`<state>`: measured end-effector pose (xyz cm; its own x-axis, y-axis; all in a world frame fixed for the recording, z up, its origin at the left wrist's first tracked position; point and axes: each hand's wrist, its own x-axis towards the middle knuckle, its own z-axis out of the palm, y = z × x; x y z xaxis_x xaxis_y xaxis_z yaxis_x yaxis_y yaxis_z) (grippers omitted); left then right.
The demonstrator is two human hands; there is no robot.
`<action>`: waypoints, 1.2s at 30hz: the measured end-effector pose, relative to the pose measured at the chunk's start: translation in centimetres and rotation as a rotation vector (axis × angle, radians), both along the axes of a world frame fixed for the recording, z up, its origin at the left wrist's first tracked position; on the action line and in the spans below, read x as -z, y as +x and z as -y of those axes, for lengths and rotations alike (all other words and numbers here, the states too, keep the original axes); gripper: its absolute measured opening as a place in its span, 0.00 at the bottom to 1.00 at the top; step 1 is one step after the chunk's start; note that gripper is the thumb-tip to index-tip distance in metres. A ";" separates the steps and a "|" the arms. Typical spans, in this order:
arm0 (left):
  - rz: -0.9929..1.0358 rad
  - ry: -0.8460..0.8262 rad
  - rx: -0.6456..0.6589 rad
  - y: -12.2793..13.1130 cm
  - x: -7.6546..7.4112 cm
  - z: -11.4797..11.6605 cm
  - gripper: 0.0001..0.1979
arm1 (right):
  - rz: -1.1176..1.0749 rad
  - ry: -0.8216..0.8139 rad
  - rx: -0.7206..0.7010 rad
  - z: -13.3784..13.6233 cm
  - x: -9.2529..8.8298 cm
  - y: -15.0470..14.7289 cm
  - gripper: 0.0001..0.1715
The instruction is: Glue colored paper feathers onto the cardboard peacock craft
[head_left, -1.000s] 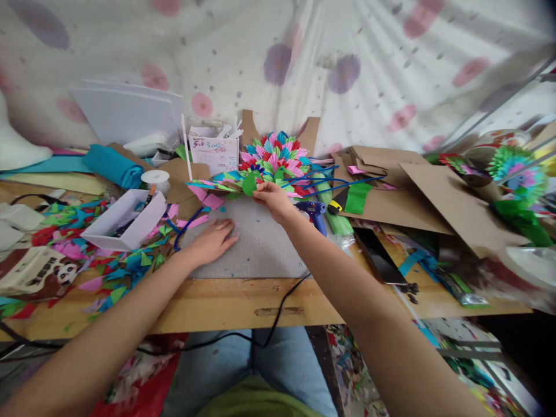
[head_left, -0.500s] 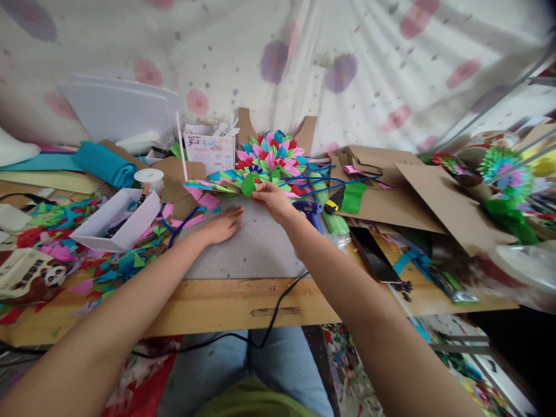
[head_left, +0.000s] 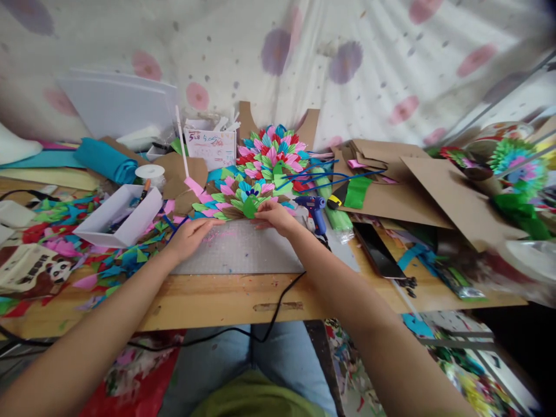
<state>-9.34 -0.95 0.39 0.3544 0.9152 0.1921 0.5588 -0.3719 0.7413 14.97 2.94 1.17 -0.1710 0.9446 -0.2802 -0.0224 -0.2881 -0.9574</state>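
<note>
On the grey mat (head_left: pixel 243 252) lies a fan-shaped paper peacock (head_left: pixel 234 197) with pink, green, blue and brown crepe petals and a green paper body at its front. My right hand (head_left: pixel 275 217) pinches its lower edge just right of the green body. At the lower left edge my left hand (head_left: pixel 193 237) rests with fingers stretched out, their tips touching or very near the petals. Behind it stands a second paper peacock (head_left: pixel 278 147) in red, pink, blue and green.
A blue glue gun (head_left: pixel 313 211) lies right of the mat, near a yellow-black cutter (head_left: pixel 335 201) and a phone (head_left: pixel 377 252). Cardboard sheets (head_left: pixel 447 200) spread at right. A white box (head_left: pixel 119 217) sits among paper scraps at left. A black cord (head_left: pixel 278 307) crosses the table edge.
The front peacock has tipped so its petal face now shows more fully. My left hand has moved left from the mat to the fan's lower left edge. My right hand keeps its grip, slightly lower.
</note>
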 end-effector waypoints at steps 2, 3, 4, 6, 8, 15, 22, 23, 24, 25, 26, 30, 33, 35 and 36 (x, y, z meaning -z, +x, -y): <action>-0.058 0.007 0.026 0.5 0.4 0.1 0.24 | 0.035 0.020 -0.005 0.2 0.0 0.0 0.12; -0.085 0.012 0.058 0.7 0.5 0.2 0.24 | 0.062 0.039 -0.010 0.4 0.1 0.1 0.12; -0.102 0.013 0.097 0.8 0.7 0.4 0.24 | 0.097 0.065 -0.015 0.6 0.2 0.1 0.12; -0.101 -0.012 0.184 1.0 0.7 0.7 0.25 | 0.193 0.122 -0.034 1.2 0.6 0.4 0.12; -0.049 -0.074 0.252 1.0 0.4 0.9 0.24 | 0.304 0.170 -0.062 1.9 1.1 0.7 0.13; 0.101 -0.132 0.174 1.3 -0.2 0.4 0.25 | 0.540 0.275 -0.061 3.8 2.0 1.8 0.12; 0.103 -0.098 0.163 3.5 1.0 0.4 0.26 | 0.824 0.295 -0.090 4.7 1.5 1.7 0.09; 0.114 -0.104 0.154 3.7 1.0 0.4 0.25 | 0.863 0.305 -0.098 4.8 1.5 1.7 0.08; 0.123 -0.112 0.139 3.7 1.0 0.4 0.25 | 0.895 0.318 -0.110 4.8 1.4 1.6 0.07; 0.133 -0.119 0.121 3.7 0.9 0.4 0.24 | 0.923 0.331 -0.122 4.8 1.4 1.5 0.06; 0.150 -0.125 0.102 3.6 0.8 0.4 0.23 | 0.948 0.345 -0.132 4.7 1.4 1.5 0.05; 0.258 -0.086 0.042 3.0 0.5 -0.1 0.19 | 1.041 0.388 -0.155 4.7 1.2 1.2 0.04; 0.219 -0.019 -0.060 2.7 0.3 -1.1 0.14 | 1.069 0.395 -0.160 4.7 1.0 0.9 0.03; 0.160 0.012 -0.153 2.8 0.0 -1.7 0.13 | 1.061 0.398 -0.147 4.6 0.8 1.1 0.04; 0.137 0.022 -0.193 3.0 -0.3 -1.9 0.13 | 1.048 0.401 -0.126 4.5 0.6 1.4 0.05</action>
<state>-6.37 0.98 0.66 0.1422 0.9585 0.2473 0.5162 -0.2849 0.8077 16.40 -1.57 0.62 -0.1308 0.9912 -0.0219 0.8536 0.1013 -0.5110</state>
